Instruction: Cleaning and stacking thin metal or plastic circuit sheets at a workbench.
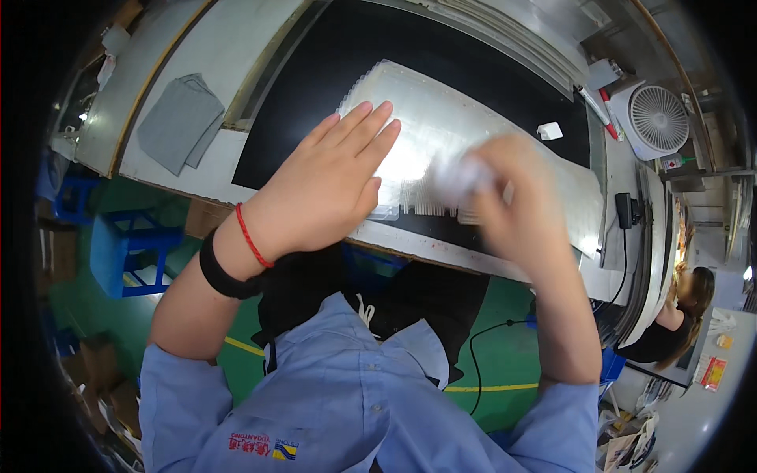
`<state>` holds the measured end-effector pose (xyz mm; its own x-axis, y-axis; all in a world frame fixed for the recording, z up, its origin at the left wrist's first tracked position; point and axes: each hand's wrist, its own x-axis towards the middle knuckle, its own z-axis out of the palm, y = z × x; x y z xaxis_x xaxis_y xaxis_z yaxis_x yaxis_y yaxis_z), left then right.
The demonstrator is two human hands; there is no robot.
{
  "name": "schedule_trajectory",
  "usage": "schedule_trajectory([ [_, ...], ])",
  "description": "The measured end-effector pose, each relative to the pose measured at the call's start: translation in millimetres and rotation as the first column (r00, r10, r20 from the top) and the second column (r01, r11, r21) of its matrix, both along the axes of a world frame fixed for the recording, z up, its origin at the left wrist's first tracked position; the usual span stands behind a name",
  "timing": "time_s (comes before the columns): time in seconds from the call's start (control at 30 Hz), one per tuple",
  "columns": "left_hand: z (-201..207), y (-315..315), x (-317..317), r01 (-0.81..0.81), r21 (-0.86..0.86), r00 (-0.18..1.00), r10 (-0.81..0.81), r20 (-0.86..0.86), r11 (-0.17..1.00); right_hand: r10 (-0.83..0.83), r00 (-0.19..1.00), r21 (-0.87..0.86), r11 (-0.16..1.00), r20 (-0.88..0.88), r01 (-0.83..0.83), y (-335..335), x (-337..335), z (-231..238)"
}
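A stack of clear, shiny plastic sheets with notched edges lies on a black mat. My left hand rests flat on the left part of the sheets, its fingers stretched out and holding nothing. Over the near middle of the stack, my right hand is closed round a white wad that looks like cloth or tissue. Motion blurs both this hand and the wad, so the wad's contact with the top sheet is hard to make out.
A grey folded cloth lies to the left. At right are a small white piece, a red-and-white marker, a white fan and a black plug. A blue stool stands at left; another person sits far right.
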<state>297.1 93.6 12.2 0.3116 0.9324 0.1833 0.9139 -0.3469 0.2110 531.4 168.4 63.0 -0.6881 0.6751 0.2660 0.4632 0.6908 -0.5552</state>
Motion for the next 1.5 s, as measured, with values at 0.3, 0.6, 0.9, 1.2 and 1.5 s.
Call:
schedule_trajectory([
  [0.3, -2, 7, -16, 0.091, -0.085, 0.995, -0.086, 0.055, 0.992, 0.265, 0.963, -0.108, 0.960, 0.056, -0.258, -46, -7, 3],
  [0.6, -4, 14, -28, 0.184, -0.096, 0.955, -0.156, 0.251, 0.978, 0.505, 0.859, -0.269, 0.841, 0.077, -0.470, -84, -6, -8],
  [0.9, -9, 13, -6, 0.087, 0.020, 0.995, -0.088, 0.040, 0.996, 0.229, 0.973, 0.043, 0.972, 0.036, -0.231, -75, 13, -34],
  [1.2, -5, 8, -4, 0.052, 0.027, 0.998, -0.051, -0.024, 0.998, -0.065, 0.994, 0.240, 0.970, 0.092, 0.041, -74, 26, -44],
  [1.5, 0, 5, -6, 0.033, 0.007, 0.999, -0.033, -0.035, 0.999, -0.310, 0.951, 0.176, 0.936, 0.005, 0.304, -9, 9, -34],
])
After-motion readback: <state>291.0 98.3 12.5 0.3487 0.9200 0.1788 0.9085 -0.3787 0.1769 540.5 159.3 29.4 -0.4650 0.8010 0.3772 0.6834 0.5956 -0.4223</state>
